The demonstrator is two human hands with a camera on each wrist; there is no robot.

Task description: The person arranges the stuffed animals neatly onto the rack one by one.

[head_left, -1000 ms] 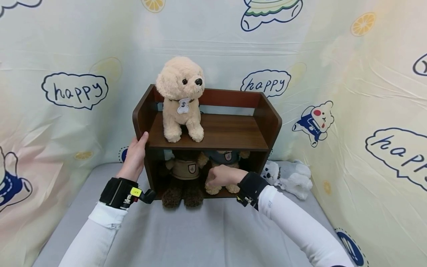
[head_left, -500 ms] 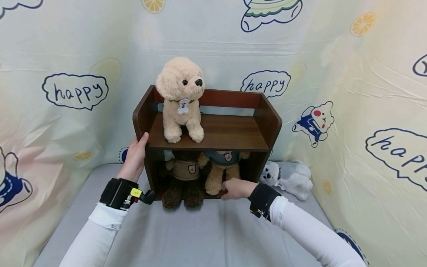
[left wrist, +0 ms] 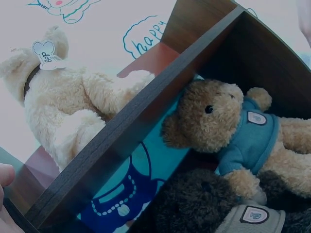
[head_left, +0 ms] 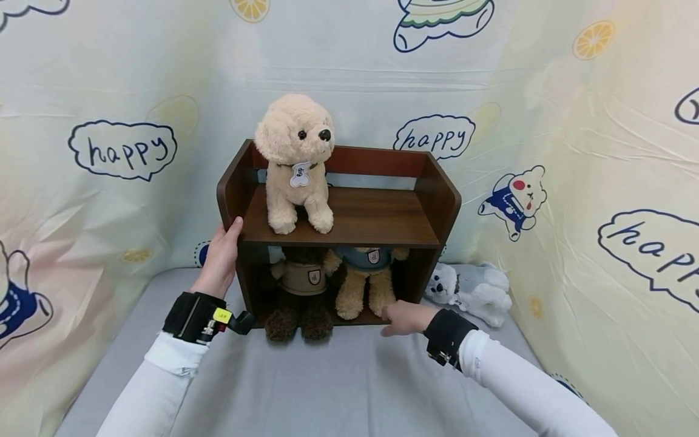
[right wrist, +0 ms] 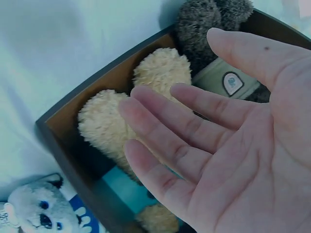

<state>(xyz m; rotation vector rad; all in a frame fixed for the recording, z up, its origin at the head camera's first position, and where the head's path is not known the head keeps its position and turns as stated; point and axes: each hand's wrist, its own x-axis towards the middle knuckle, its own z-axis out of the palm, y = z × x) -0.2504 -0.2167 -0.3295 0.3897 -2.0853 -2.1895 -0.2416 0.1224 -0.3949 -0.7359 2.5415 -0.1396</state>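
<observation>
My left hand holds the left side panel of a dark brown two-tier wooden shelf, its thumb at the panel's front edge. Only a sliver of that hand's fingers enters the left wrist view. My right hand is by the lower tier's front right, near the feet of a light brown teddy bear in a blue top. Its fingers are spread and hold nothing in the right wrist view. Left of that bear sits a dark brown teddy bear in a beige top, feet over the front edge.
A cream plush dog with a bone-shaped tag sits on the upper tier's left. A grey and white plush koala lies right of the shelf. Grey cloth covers the table. Printed curtains hang behind and at the sides.
My right hand has moved right and slightly down, away from the light brown bear, whose legs now show fully. My left hand and the shelf stay put.
</observation>
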